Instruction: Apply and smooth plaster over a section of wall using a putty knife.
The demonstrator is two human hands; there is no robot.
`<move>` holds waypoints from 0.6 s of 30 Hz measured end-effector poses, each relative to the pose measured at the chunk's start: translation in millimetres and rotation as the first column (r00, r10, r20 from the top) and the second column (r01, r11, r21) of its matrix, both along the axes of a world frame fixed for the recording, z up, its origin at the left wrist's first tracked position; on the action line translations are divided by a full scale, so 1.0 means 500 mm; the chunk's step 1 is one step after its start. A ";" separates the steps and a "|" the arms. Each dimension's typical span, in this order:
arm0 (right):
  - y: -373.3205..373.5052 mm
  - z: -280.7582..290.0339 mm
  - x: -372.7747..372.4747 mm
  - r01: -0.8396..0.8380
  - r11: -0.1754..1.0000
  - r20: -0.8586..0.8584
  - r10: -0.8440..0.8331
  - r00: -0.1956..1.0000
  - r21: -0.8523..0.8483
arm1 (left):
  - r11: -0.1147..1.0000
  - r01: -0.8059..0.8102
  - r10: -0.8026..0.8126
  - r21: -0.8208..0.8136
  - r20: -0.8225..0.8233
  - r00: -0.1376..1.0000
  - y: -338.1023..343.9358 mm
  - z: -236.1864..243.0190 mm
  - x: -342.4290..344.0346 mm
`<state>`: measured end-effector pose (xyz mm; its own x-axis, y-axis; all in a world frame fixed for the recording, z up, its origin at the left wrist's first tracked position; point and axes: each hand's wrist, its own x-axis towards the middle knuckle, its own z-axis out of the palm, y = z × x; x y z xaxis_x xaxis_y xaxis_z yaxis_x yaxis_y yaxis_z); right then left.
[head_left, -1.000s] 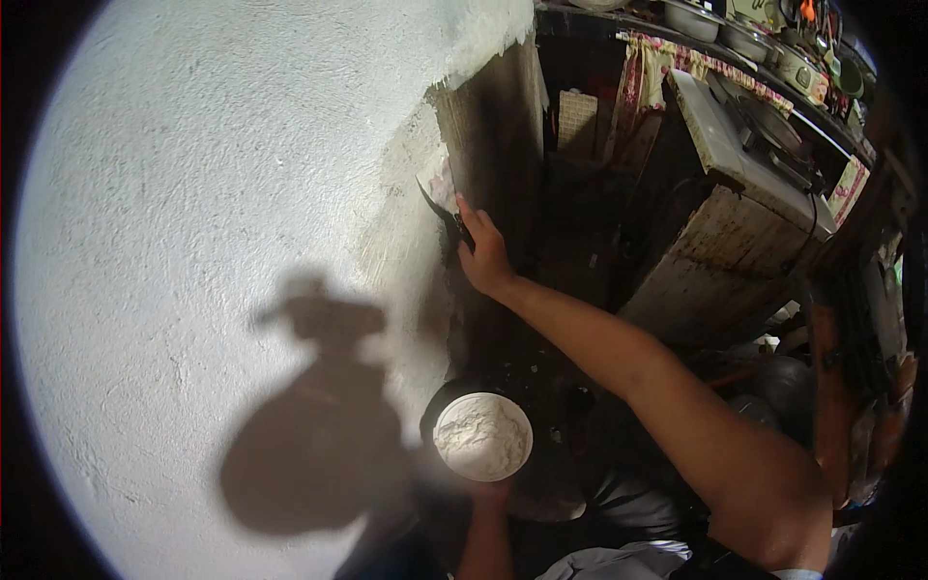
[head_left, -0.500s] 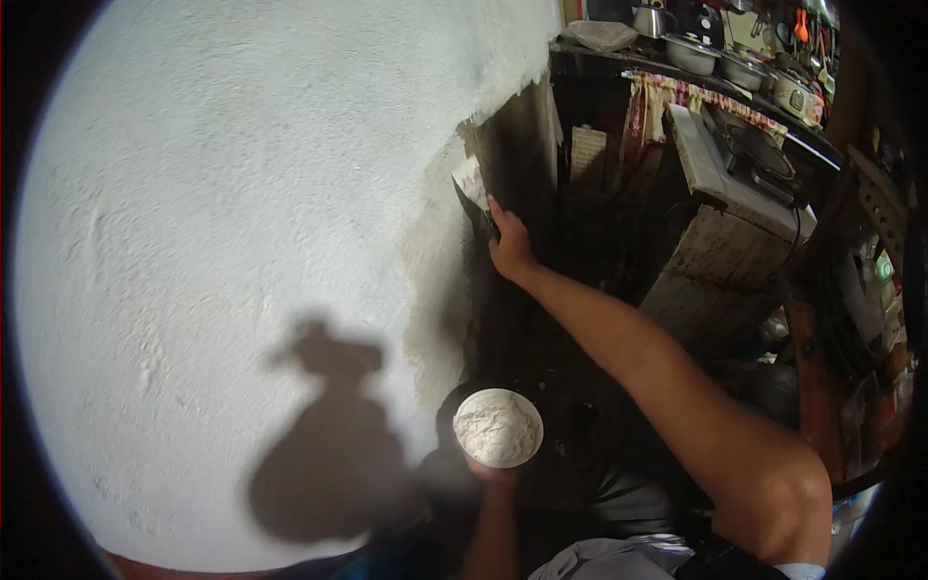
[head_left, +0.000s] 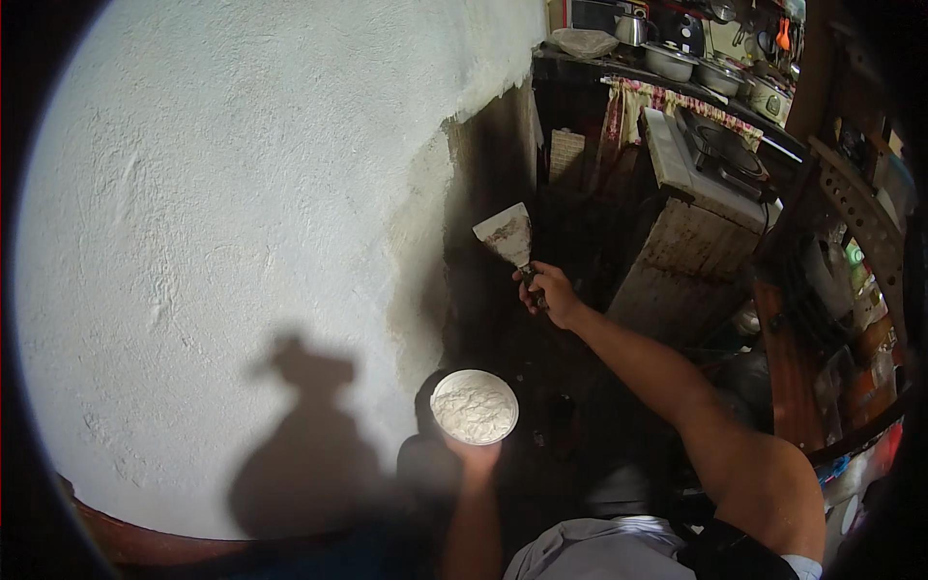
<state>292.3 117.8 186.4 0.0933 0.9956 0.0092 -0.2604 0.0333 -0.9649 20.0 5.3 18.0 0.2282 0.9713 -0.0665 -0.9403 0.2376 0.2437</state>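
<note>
My right hand (head_left: pixel 549 293) is wrapped round the handle of a putty knife (head_left: pixel 507 235), whose wide pale blade has reddish-brown smears. The blade points up and left, apart from the wall. My left hand (head_left: pixel 474 451) holds a round white bowl (head_left: pixel 516 414) from below; its fingers are mostly hidden under it. Thick off-white paste (head_left: pixel 474 406) with a rough surface fills the bowl. Left of both hands stands a textured white wall (head_left: pixel 232 193). Along its right edge runs a greyish, thinly coated strip (head_left: pixel 414 261), bordering a dark uncoated part.
At the upper right, a shelf holds metal pots (head_left: pixel 669 62), a kettle (head_left: pixel 631 29) and a rice cooker (head_left: pixel 768 100). Below it stands a stained counter (head_left: pixel 681 251) with a gas stove (head_left: pixel 725 145). Wooden furniture (head_left: pixel 778 358) and clutter crowd the right side. My shadow (head_left: pixel 304 435) falls on the wall.
My right hand has drawn the putty knife away from the wall's edge, down and to the right, turning its blade. The bowl has shifted slightly left and up as the view moved.
</note>
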 end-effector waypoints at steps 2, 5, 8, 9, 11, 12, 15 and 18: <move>-0.014 0.010 -0.007 -0.024 0.999 -0.054 0.025 0.998 0.023 | 1.000 0.007 -0.006 -0.018 0.019 1.000 -0.005 0.005 -0.004; -0.003 0.012 -0.020 -0.006 0.999 -0.033 0.008 0.999 0.046 | 0.999 0.032 -0.029 -0.033 0.083 0.996 -0.006 0.005 -0.012; 0.043 0.017 -0.032 0.055 0.998 0.053 -0.054 0.997 -0.006 | 0.996 0.002 0.004 -0.087 0.076 0.997 0.001 -0.010 -0.013; 0.064 0.020 -0.036 0.081 0.996 0.113 -0.078 0.990 -0.022 | 0.993 -0.019 0.025 -0.115 0.055 0.998 0.004 -0.018 -0.012; 0.114 0.030 -0.038 0.113 0.993 0.190 -0.104 0.976 -0.039 | 0.994 -0.101 0.097 -0.049 -0.077 0.992 0.009 -0.036 -0.009; 0.142 0.037 -0.036 0.119 0.992 0.206 -0.107 0.973 -0.044 | 0.990 -0.138 0.132 -0.035 -0.141 0.981 0.010 -0.044 -0.008; 0.239 0.057 -0.027 0.152 0.988 0.178 -0.143 0.973 -0.037 | 0.987 -0.153 0.144 -0.041 -0.179 0.973 0.016 -0.056 -0.013; 0.324 0.053 -0.028 0.145 0.988 0.214 -0.132 0.968 -0.046 | 0.990 -0.085 0.101 0.112 -0.147 0.984 0.016 -0.050 -0.021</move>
<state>278.4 279.9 213.0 0.2330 0.9723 -0.0163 -0.0486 -0.0051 -0.9988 9.6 13.3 -6.8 0.1314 0.9913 0.0097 -0.9070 0.1163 0.4047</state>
